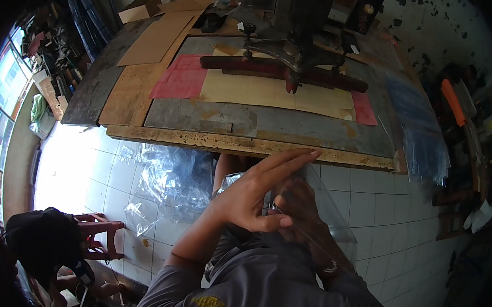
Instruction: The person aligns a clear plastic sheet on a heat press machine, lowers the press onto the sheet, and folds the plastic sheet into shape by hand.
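Note:
My left hand (254,190) is held in front of my body, just below the table edge, fingers stretched to the right and thumb apart. Partly behind it, my right hand (298,204) has curled fingers that appear to grip a clear plastic sheet (337,218). That sheet hangs beside my right forearm, and its upper part is hidden by the hands. Beyond my hands stands a press machine (293,53) with a long dark-red bar over a yellow sheet (241,91). Pink sheets (179,75) show at both ends of the yellow one.
Clear plastic sheets (421,135) hang over the table's right edge. Crumpled clear plastic (173,175) lies on the tiled floor, left of my legs. A red stool (106,234) with a black bag (41,242) is at lower left. Cardboard (155,40) lies on the table's far left.

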`<state>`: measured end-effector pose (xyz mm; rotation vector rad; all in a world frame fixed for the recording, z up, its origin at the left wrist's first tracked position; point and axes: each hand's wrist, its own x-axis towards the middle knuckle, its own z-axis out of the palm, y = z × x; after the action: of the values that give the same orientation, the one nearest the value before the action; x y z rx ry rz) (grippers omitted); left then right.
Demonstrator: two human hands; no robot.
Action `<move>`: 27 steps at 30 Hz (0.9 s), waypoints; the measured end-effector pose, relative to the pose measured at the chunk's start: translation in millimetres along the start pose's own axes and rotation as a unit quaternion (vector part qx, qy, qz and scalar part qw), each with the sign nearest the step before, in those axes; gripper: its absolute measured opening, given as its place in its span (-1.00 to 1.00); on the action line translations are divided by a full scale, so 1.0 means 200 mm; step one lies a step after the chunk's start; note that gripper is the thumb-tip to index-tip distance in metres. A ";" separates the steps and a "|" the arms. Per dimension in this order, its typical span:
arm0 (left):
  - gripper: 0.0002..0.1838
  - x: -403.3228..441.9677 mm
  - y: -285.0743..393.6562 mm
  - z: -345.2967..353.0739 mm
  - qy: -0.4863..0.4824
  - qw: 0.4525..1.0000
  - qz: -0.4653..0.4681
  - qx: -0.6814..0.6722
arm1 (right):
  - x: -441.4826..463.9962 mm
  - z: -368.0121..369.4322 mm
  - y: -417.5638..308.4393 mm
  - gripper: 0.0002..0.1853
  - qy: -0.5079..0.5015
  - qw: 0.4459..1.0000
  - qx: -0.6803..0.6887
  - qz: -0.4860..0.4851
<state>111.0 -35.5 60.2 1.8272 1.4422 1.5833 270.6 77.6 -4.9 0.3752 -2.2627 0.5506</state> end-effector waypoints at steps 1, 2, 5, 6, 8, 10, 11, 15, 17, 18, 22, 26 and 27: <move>0.20 0.00 0.00 -0.01 0.002 1.000 -0.002 0.009 | 0.00 -0.01 0.00 -0.65 -0.008 1.000 0.004 0.007; 0.20 0.01 0.00 -0.01 0.005 1.000 -0.003 0.018 | 0.01 -0.02 0.01 -0.63 -0.015 1.000 0.007 0.013; 0.15 0.02 0.05 -0.08 -0.039 0.998 0.023 0.053 | 0.05 0.02 0.03 -0.50 0.089 0.990 0.078 0.070; 0.16 0.02 0.05 -0.07 -0.031 0.998 0.027 0.052 | 0.05 0.02 0.04 -0.47 0.091 0.991 0.076 0.065; 0.17 0.03 0.04 -0.05 -0.014 0.998 0.035 0.050 | 0.06 0.03 0.06 -0.39 0.095 0.991 0.072 0.054; 0.20 0.03 0.02 -0.03 0.002 0.999 0.043 0.014 | 0.08 0.04 0.04 -0.36 0.096 0.984 0.125 0.079; 0.21 0.03 0.01 -0.02 0.010 0.999 0.047 -0.003 | 0.09 0.04 0.03 -0.34 0.097 0.979 0.151 0.092; 0.32 0.03 0.00 0.03 0.058 0.997 0.034 -0.026 | 0.08 -0.01 0.05 -0.28 0.044 0.980 0.148 0.128; 0.34 0.04 0.00 0.03 0.056 0.997 0.029 -0.033 | 0.08 -0.01 0.08 -0.25 0.009 0.981 0.152 0.122; 0.35 0.04 0.01 0.03 0.055 0.997 0.029 -0.034 | 0.07 0.01 0.08 -0.24 0.030 0.983 0.142 0.114; 0.36 0.05 0.03 0.02 0.048 0.998 0.034 0.009 | 0.05 0.05 0.07 -0.23 0.109 0.969 0.189 0.116; 0.36 0.05 0.05 0.03 0.055 0.998 0.002 -0.023 | 0.07 0.00 0.04 -0.22 0.077 0.949 0.260 0.159; 0.36 0.05 0.05 0.03 0.058 0.998 0.002 -0.030 | 0.07 0.00 0.05 -0.21 0.077 0.944 0.280 0.159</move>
<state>120.1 -29.7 70.9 1.7315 1.4246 1.7406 256.9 84.3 2.4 0.2288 -1.9925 1.3551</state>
